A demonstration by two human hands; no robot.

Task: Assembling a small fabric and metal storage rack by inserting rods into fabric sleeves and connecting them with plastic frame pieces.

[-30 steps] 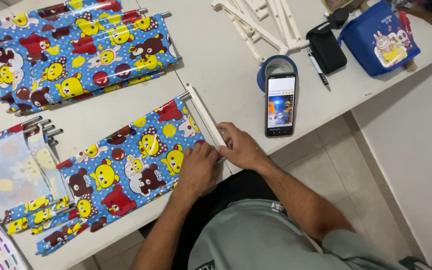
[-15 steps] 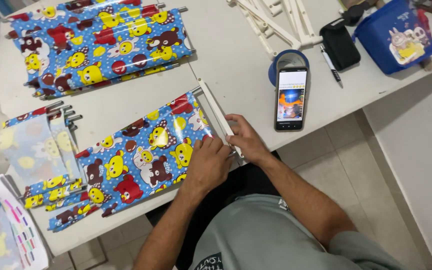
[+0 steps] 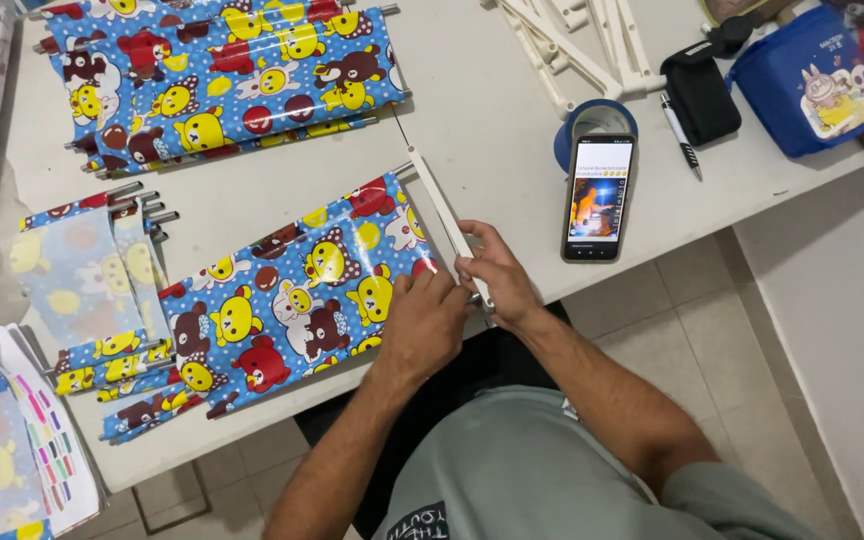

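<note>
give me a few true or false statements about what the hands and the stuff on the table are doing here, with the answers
1. Both hands work at the edge of the cartoon-print sheet. True.
2. The right hand holds the pen. False: it is on the white bar; the pen lies by the phone.
3. The phone screen is dark. False: it is lit.
4. The left hand presses on the sheet. True.
5. A blue box sits at the table's far right. True.

blue cartoon-print sheet [image 3: 292, 300] flat, white bar [image 3: 447, 225] along edge
</note>
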